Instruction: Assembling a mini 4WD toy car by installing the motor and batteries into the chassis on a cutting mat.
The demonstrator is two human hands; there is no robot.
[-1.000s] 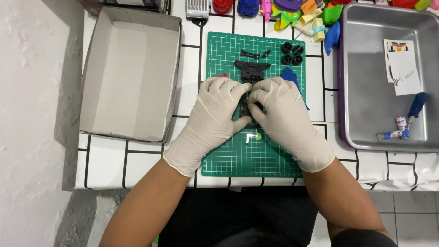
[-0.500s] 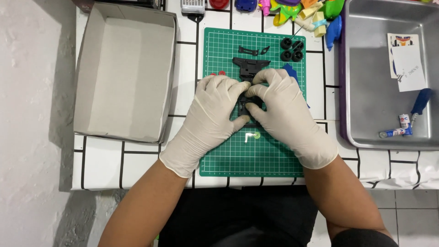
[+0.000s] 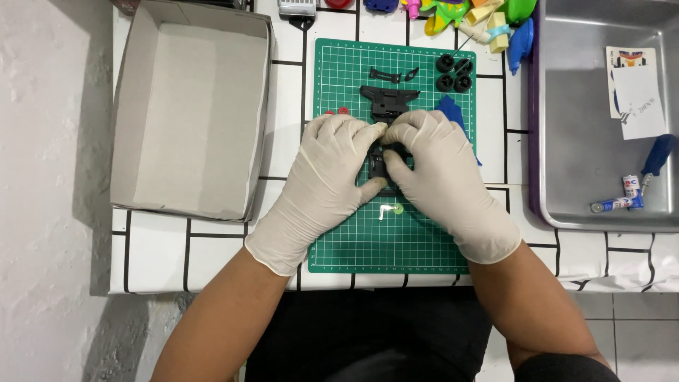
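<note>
Green cutting mat (image 3: 353,240) at frame centre: left hand (image 3: 329,177) and right hand (image 3: 442,177), fingers clamped together on small black part (image 3: 378,166), seemingly mid-assembly (four black wheels (image 3: 453,73), black chassis piece (image 3: 387,99) lie loose above).

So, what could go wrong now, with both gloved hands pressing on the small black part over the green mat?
The left hand and right hand hide most of the black part, so a slip might go unnoticed. The small loose piece below them could be knocked off the cutting mat. The black wheels near the mat's corner could roll away.
</note>
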